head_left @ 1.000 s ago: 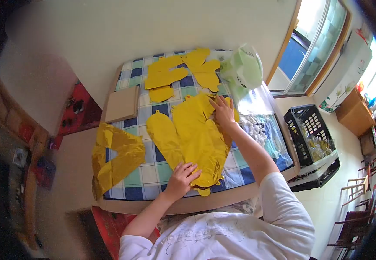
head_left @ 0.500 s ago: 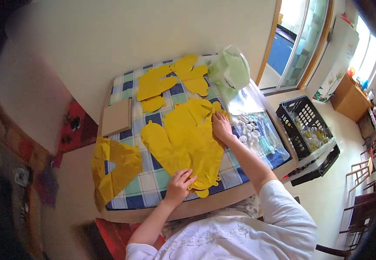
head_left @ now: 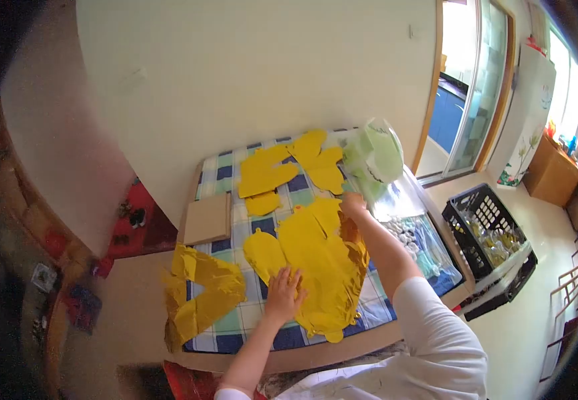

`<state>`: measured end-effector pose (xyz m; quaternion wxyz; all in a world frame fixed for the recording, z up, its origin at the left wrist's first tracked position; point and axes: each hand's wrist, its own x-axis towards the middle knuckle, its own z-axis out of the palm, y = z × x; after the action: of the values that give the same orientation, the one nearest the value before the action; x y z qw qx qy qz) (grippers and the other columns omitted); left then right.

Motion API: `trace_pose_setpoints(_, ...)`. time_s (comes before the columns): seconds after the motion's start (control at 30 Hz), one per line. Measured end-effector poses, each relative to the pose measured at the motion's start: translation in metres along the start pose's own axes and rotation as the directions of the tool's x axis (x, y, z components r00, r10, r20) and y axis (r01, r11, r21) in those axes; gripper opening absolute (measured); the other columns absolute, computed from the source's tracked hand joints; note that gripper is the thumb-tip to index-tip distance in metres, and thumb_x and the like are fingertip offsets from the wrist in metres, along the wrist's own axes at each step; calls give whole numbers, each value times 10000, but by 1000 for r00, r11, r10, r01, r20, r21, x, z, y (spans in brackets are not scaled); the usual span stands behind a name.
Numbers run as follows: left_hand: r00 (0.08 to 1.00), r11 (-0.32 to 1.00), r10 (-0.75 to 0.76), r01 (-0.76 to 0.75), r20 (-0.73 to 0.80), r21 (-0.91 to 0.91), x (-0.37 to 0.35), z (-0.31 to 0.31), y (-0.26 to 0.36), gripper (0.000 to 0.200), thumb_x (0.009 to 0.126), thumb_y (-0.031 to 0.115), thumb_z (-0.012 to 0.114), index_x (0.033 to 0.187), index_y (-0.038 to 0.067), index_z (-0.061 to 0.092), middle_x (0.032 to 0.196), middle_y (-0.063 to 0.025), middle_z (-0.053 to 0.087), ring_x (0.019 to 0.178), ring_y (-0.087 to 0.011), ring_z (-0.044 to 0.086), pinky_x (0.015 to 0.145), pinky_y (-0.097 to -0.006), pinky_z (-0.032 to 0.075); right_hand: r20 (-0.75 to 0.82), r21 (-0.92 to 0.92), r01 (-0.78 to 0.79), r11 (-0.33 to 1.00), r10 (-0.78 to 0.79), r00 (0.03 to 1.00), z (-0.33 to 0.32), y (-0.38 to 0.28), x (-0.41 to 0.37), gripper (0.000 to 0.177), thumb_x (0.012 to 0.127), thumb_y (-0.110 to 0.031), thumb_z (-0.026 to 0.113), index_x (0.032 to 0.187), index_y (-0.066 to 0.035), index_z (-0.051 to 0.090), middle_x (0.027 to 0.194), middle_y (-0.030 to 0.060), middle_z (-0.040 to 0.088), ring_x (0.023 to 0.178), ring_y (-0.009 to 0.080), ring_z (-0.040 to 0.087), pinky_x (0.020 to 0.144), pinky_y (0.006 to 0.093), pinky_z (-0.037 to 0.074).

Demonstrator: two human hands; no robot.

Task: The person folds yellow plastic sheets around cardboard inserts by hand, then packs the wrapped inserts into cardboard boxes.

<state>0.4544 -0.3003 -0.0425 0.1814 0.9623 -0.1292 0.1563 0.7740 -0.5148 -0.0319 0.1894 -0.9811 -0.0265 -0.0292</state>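
A large flat yellow foil balloon (head_left: 315,260), with small tabs along its edges, lies spread over the checked cloth (head_left: 215,327). My left hand (head_left: 284,298) rests on its left part, fingers spread flat. At its upper right edge, my right hand (head_left: 353,204) is closed on the foil, and that edge is lifted and creased. To the left, a gold foil piece (head_left: 215,303) with a notch hangs partly over the table edge. More flat yellow foil pieces (head_left: 262,172) lie beyond, towards the wall.
A tan board (head_left: 207,219) lies at the left. A green-and-white plastic bag (head_left: 375,157) stands at the back right, above a clear bag of white and teal items (head_left: 422,243). Black crates (head_left: 485,220) stand on the floor to the right.
My left hand has moved from the balloon's near end up onto its left middle. My right hand has closed and raised the right edge, which now folds. The camera view has shifted.
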Motion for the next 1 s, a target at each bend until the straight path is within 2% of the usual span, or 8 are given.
trace_pose_setpoints(0.1,996,994,-83,81,26,70,2,10,-7,592,900,373,561,1402,114,386,1396,-178,406,1329,-342,350,1075,-584,230,-23,-14,-37,999,37,999,10,-8,13,508,789,-387,679,1134,-24,591,1118,214,632,1047,367,612,862,466,492)
trace_pose_setpoints(0.3,989,985,-146,146,-2,95,-3,5,-2,578,910,362,550,1393,90,387,1392,-167,419,1333,-318,354,1076,-597,212,234,134,150,980,-178,956,16,-9,36,561,708,-487,703,957,15,666,921,247,670,851,385,660,741,430,526)
trace_pose_setpoints(0.4,986,981,-169,169,-4,92,-3,4,-1,573,910,350,553,1392,87,388,1384,-165,426,1332,-314,357,1078,-597,209,79,316,215,924,-251,965,-3,-11,17,572,699,-495,704,971,6,661,940,238,671,858,392,655,741,439,523)
trace_pose_setpoints(0.53,988,983,-149,152,-32,101,-5,11,-5,562,918,340,543,1394,86,386,1387,-169,423,1343,-314,343,1082,-598,202,211,127,48,991,-74,975,-6,-3,24,571,663,-355,767,1117,-40,621,1084,207,642,1008,361,615,825,419,495)
trace_pose_setpoints(0.6,988,986,-151,153,-28,71,-5,11,-6,559,918,331,541,1396,87,384,1389,-172,421,1349,-315,335,1086,-596,198,92,47,-13,999,9,996,-3,-2,9,541,704,-304,752,1163,-63,595,1173,199,603,1067,363,583,863,429,480)
trace_pose_setpoints(0.7,987,985,-158,159,-20,72,-8,9,-5,557,916,317,542,1398,88,382,1394,-174,419,1355,-317,328,1093,-592,190,-232,233,165,958,-110,967,-27,-18,-52,449,794,-233,688,1194,-72,562,1264,179,537,1138,370,520,943,446,430)
trace_pose_setpoints(0.8,986,984,-167,167,-4,58,-6,6,-4,556,914,294,549,1399,84,377,1412,-177,405,1350,-337,333,1098,-587,180,-189,230,401,887,-364,912,-37,-18,-135,352,850,-178,603,1192,-103,562,1306,146,507,1189,336,477,977,456,398)
trace_pose_setpoints(1.0,987,987,-153,156,-51,42,-7,13,-6,528,920,230,547,1399,88,376,1403,-166,422,1337,-349,346,1090,-574,205,-217,104,498,861,-469,856,-13,4,-212,384,874,-215,590,1248,-135,558,1351,137,481,1268,329,423,1064,504,309)
